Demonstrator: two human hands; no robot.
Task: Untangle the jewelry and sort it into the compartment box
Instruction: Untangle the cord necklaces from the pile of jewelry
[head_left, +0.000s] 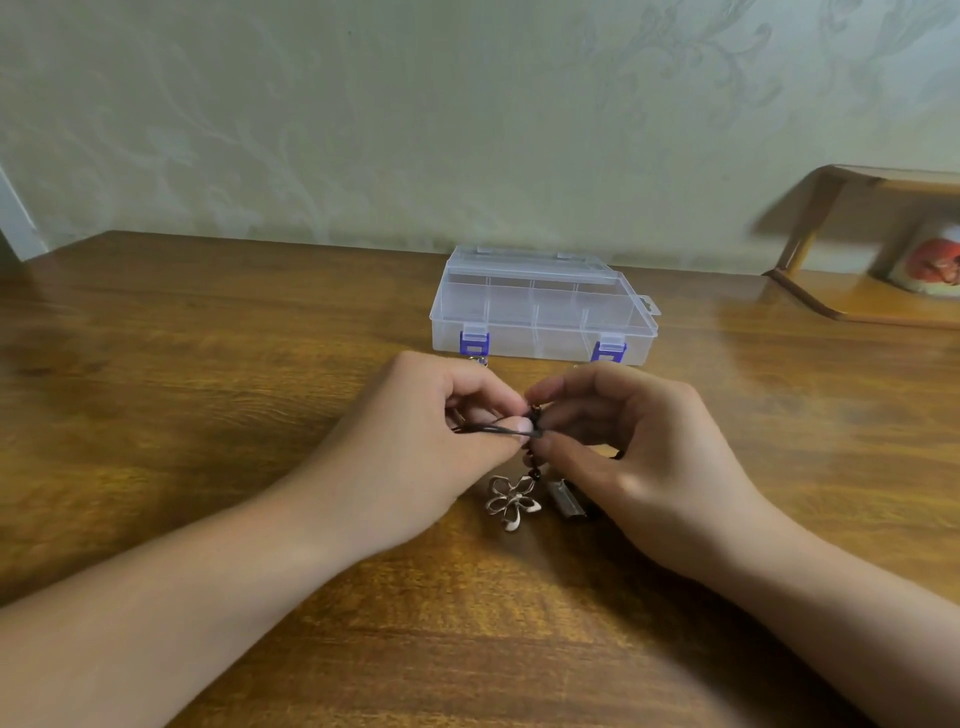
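Note:
A tangle of jewelry is pinched between both hands just above the wooden table (208, 364). My left hand (426, 441) grips a black cord (488, 428) between thumb and fingers. My right hand (639, 457) pinches the same cord and some dark beads at the fingertips. A silver flower pendant (511, 501) hangs below the hands, and a silver rectangular piece (566, 499) lies beside it under my right palm. The clear plastic compartment box (540, 312) with blue latches sits shut behind the hands.
A wooden shelf (852, 291) with a white mug (930, 265) stands at the back right against the wall. Small bits of metal jewelry (478, 359) peek out at the box's front edge.

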